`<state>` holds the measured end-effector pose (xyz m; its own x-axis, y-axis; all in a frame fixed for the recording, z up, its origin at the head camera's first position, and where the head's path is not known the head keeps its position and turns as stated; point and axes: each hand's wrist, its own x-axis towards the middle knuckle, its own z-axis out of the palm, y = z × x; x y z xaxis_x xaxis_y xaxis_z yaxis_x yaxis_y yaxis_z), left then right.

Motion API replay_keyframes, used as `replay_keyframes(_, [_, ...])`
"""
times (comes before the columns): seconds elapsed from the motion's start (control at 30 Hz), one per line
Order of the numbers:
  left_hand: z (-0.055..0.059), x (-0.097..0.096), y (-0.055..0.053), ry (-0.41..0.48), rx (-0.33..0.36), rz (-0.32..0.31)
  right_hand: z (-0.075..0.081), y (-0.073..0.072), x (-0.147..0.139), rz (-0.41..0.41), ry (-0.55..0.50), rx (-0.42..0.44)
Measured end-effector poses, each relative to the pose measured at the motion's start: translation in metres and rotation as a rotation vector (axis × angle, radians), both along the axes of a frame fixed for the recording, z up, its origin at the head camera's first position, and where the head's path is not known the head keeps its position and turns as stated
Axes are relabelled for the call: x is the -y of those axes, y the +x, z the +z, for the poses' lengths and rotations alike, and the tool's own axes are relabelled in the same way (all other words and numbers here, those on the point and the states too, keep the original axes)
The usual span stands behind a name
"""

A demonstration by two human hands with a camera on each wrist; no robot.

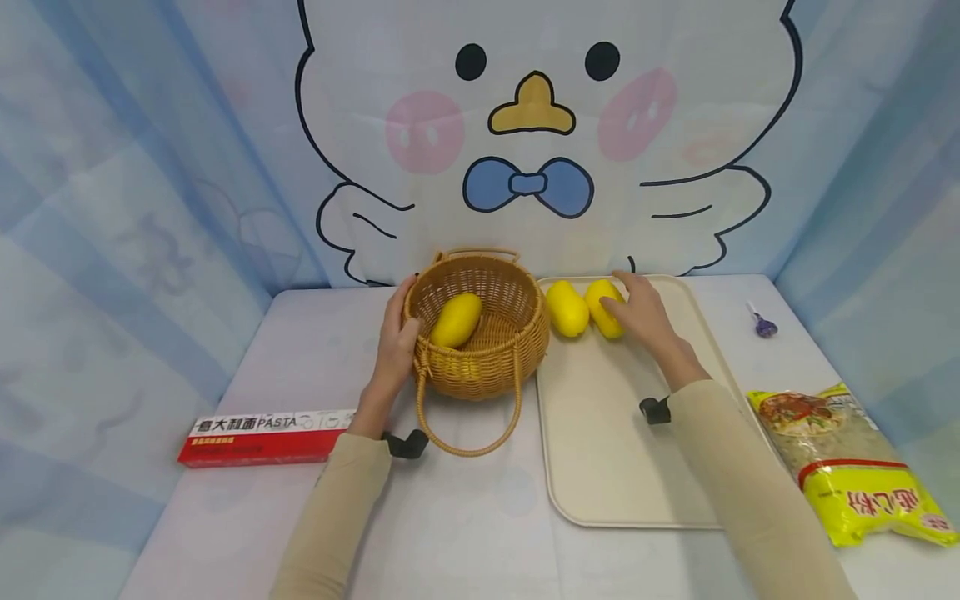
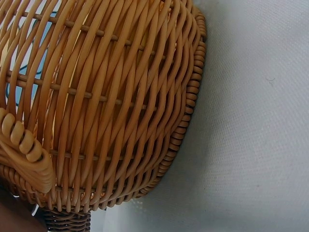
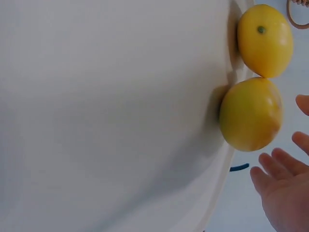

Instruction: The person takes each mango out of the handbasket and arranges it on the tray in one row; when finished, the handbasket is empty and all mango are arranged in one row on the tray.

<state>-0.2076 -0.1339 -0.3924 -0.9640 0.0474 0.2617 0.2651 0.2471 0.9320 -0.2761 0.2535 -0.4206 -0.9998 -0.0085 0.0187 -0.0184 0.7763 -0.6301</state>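
Observation:
A round wicker basket (image 1: 480, 371) stands upright with one yellow mango (image 1: 456, 321) inside; its near handle hangs down in front. At the basket's left side my left hand (image 1: 396, 342) holds it by the rim. In the left wrist view the woven wall (image 2: 111, 96) fills much of the picture and most of that hand is hidden. Two more mangoes, a left one (image 1: 567, 308) and a right one (image 1: 602, 307), lie side by side on the beige tray (image 1: 622, 433). Around the right mango my right hand (image 1: 641, 312) has its fingers spread; the right wrist view shows the fingertips beside it.
A red and white pasta box (image 1: 262, 439) lies left of the left forearm. Right of the tray are a yellow noodle bag (image 1: 855, 467) and a small purple lollipop (image 1: 765, 326). Behind the table hangs a printed curtain (image 1: 532, 242).

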Motion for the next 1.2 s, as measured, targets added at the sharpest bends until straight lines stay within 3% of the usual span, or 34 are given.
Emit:
replay_keyframes(0.6, [0.000, 0.001, 0.001, -0.016, -0.002, 0.003, 0.045, 0.013, 0.039, 0.098, -0.023, -0.146])
replay_keyframes(0.93, [-0.001, 0.000, 0.000, 0.001, -0.009, -0.005, 0.062, 0.027, 0.070, 0.253, -0.052, -0.288])
replay_keyframes(1.2, [-0.003, 0.001, 0.000, 0.004, -0.009, -0.006, 0.074, 0.033, 0.102, 0.375, -0.070, -0.323])
